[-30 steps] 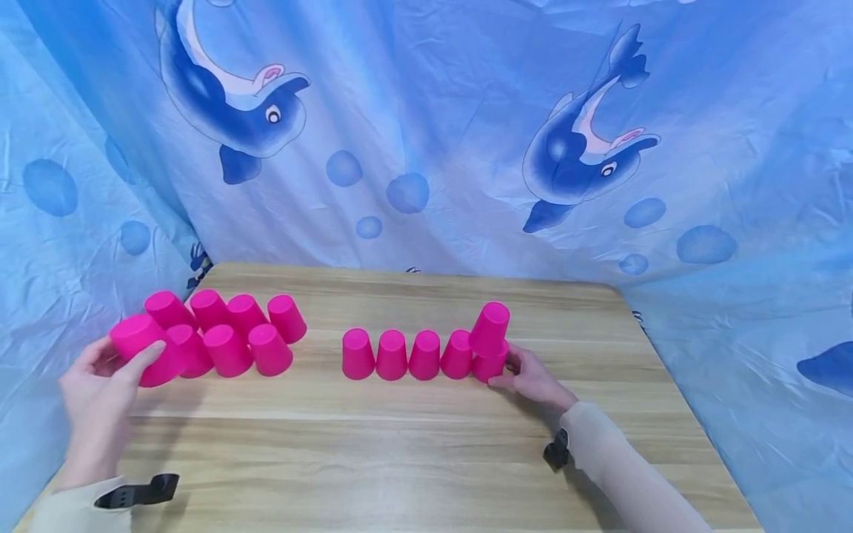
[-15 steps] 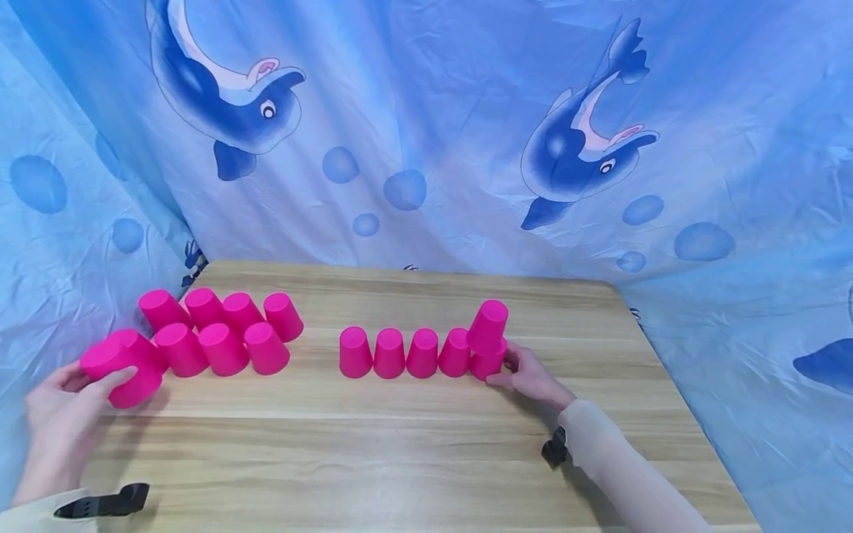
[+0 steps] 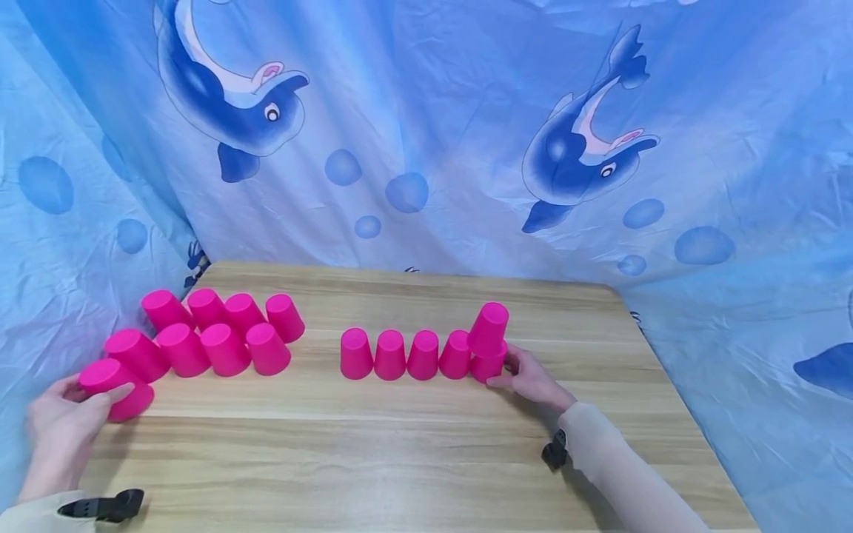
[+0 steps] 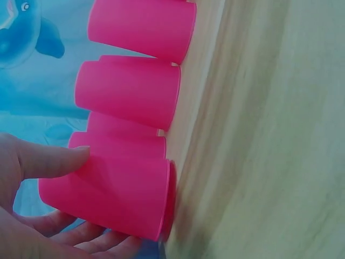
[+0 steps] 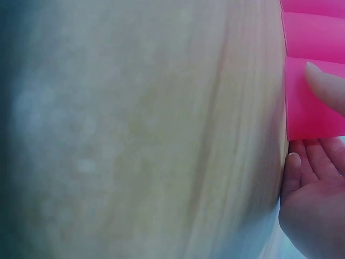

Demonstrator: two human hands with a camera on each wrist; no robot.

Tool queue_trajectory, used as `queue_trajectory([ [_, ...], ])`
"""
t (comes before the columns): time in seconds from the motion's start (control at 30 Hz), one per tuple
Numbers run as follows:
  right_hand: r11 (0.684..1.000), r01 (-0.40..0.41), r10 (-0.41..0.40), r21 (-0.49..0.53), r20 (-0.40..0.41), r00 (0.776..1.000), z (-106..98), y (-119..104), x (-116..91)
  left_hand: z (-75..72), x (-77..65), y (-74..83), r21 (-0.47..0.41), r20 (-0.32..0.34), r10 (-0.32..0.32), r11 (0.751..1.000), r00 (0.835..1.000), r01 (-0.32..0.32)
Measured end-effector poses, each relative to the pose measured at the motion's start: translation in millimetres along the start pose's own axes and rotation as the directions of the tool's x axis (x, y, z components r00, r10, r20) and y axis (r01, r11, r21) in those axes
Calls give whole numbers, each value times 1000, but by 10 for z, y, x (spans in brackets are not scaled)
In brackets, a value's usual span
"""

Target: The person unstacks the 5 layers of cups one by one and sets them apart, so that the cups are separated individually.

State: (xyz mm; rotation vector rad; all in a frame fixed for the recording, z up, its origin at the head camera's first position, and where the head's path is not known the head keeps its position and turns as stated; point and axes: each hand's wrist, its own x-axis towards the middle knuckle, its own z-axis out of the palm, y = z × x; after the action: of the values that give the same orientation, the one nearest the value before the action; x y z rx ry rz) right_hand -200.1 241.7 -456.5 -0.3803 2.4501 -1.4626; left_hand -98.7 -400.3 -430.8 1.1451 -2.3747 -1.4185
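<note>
At the near left, my left hand (image 3: 58, 422) holds an upside-down pink cup (image 3: 115, 391), thumb on one side and fingers on the other. In the left wrist view this cup (image 4: 108, 197) is tilted, its rim close to the table. Just behind it stands the end cup (image 3: 138, 355) of the left group. My right hand (image 3: 532, 379) grips the lower cup (image 3: 489, 366) at the right end of a row, its thumb (image 5: 326, 89) against the front. Another upside-down cup (image 3: 490, 326) rests on top, leaning over the gap beside the neighbouring cup (image 3: 456, 354).
Several upside-down pink cups (image 3: 225, 349) stand in two rows on the left. A single row of cups (image 3: 391, 355) runs across the middle towards my right hand. The wooden table (image 3: 373, 466) meets a blue dolphin-print curtain (image 3: 433, 111) at the back and sides.
My left hand has carried its cup left and nearer to me and lowered it, and the end cup of the front left row has come into view. My right hand has stayed in place.
</note>
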Motion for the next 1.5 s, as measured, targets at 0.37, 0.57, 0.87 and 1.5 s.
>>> queue_trajectory([
  [0.37, 1000, -6, 5, -21, -26, 1000, 10, 189, 76, -16, 47, -64, 3, -34, -6, 1000, 999, 6],
  [0.57, 1000, 2, -3, -21, -17, 1000, 11, 194, 77, -19, 66, -112, 14, -25, 17, 1000, 1000, -16],
  [0.87, 1000, 12, -13, -14, -23, 1000, 27, 193, 81, -44, -53, -99, 52, -38, 48, 998, 998, -46],
  [1.5, 1000, -1, 0, -29, -18, 1000, 9, 206, 83, 556, -1046, 845, 92, -143, 616, 788, 775, -609],
])
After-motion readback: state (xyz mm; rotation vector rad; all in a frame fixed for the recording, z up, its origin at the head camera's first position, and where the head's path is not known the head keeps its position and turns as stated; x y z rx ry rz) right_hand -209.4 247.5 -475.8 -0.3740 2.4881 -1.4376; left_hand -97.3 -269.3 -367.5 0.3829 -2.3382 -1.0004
